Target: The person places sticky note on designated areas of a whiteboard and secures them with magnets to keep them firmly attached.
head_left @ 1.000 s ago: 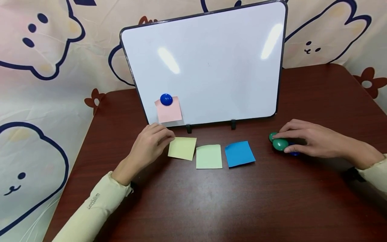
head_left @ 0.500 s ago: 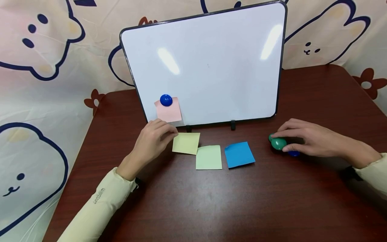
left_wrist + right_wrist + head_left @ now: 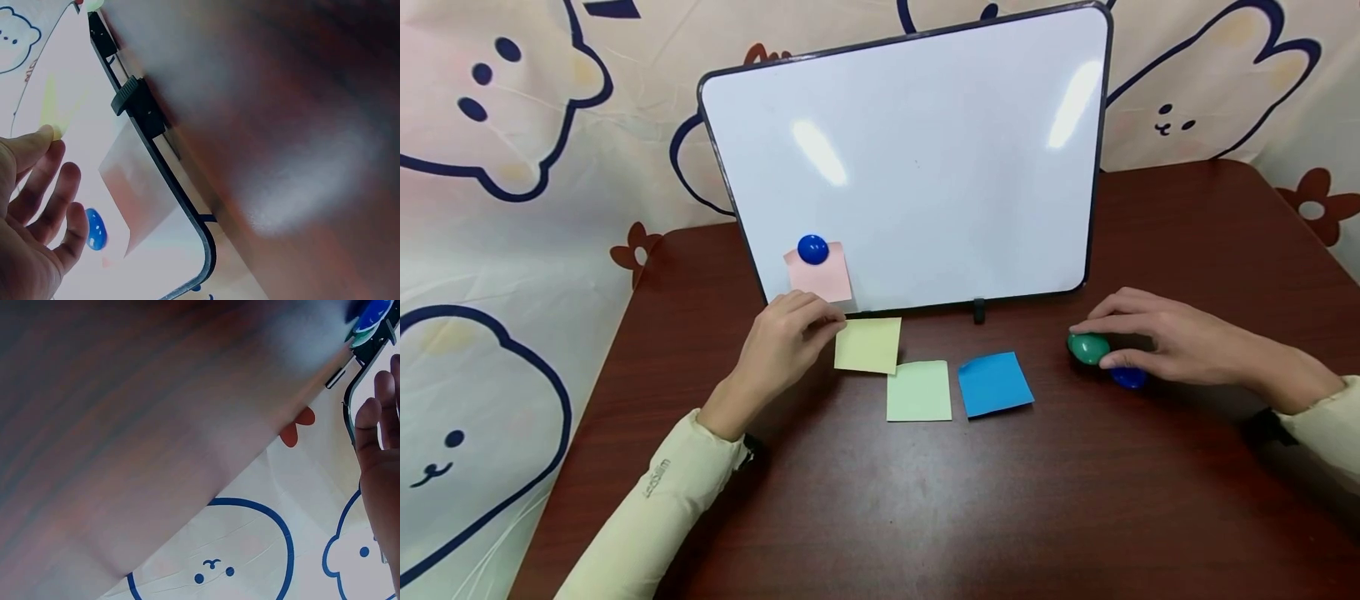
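Note:
In the head view my left hand (image 3: 786, 342) pinches the upper left corner of a yellow sticky note (image 3: 869, 346). In the left wrist view thumb and index finger meet on this yellow note (image 3: 57, 109). The yellow note is just below the whiteboard (image 3: 925, 167), its lower right corner meeting a pale green sticky note (image 3: 919, 392). On the right, my right hand (image 3: 1172, 337) has thumb and index finger around a green round magnet (image 3: 1088, 349). A blue magnet (image 3: 1128, 377) lies under the thumb, partly hidden. Another green magnet is mostly hidden behind the first.
A blue sticky note (image 3: 996, 383) lies on the dark brown table (image 3: 925, 508). On the whiteboard's lower left, a blue magnet (image 3: 813, 249) holds a pink sticky note (image 3: 822, 279). A black clip foot (image 3: 979, 311) supports the board. Behind hangs a patterned cloth (image 3: 647, 125).
My left hand has moved up and right, lifting the yellow note from beside the pale green one towards the board. My right hand has shifted the green magnet slightly up and left, off the blue one.

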### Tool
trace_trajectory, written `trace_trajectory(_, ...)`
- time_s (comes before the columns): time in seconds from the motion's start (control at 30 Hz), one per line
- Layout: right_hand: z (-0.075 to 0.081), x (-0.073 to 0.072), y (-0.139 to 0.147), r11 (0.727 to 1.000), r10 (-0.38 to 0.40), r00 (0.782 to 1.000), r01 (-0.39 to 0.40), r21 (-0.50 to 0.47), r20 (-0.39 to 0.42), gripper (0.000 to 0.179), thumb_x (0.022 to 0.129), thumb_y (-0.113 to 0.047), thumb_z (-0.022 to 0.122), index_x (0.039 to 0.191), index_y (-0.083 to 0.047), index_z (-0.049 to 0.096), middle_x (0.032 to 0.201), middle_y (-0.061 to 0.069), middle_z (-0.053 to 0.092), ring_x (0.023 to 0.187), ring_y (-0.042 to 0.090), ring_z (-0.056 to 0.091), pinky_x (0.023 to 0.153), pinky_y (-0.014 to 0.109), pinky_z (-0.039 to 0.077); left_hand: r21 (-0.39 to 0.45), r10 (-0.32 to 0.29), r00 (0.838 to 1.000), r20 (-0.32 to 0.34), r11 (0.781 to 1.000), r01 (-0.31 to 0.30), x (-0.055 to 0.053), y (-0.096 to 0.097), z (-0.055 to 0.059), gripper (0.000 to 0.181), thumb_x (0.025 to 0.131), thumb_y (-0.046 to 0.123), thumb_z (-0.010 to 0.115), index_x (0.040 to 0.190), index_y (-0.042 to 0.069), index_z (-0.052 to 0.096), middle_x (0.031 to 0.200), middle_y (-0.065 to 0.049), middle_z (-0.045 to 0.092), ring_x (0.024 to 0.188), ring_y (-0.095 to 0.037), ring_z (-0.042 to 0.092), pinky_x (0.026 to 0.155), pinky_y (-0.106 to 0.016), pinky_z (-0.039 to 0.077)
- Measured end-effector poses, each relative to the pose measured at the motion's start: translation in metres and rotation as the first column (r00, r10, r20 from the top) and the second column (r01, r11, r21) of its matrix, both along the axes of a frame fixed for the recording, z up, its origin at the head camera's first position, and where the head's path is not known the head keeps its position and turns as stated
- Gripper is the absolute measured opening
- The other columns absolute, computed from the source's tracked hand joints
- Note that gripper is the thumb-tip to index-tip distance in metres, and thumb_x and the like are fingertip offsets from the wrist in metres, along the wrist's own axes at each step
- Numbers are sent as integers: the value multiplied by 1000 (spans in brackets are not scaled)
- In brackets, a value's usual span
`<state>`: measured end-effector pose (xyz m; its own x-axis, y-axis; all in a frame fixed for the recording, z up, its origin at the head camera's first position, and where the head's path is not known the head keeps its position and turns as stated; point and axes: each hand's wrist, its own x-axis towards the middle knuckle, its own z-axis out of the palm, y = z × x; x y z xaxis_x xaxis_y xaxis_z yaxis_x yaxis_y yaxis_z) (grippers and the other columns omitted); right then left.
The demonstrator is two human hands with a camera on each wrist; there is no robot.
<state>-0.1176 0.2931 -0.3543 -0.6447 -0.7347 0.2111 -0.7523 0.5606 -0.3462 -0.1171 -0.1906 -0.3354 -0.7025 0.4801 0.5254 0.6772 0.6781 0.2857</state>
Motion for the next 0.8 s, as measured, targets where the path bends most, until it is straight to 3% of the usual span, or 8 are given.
trace_trajectory(0.5,-1,1,-1,1000,0,1000,1,-7,10,56,77,-14,85,128,-30,66,122,-18,57,109,-7,47,93,2,38,33,56,996,74,998,-59,-5,4,0,9,85,5,77,92,9,73,86,-3,71,79,-17,63,69,-32,54)
trace_trajectory(0.8,-1,2,-2,1000,-24,1000,24,13,10,55,78,-16,85,128,-32,66,121,-19,57,108,-7,47,92,3,38,41,88,993,75,995,-91,-13,8,3,6,87,6,74,93,8,73,86,-5,70,80,-19,64,70,-33,54)
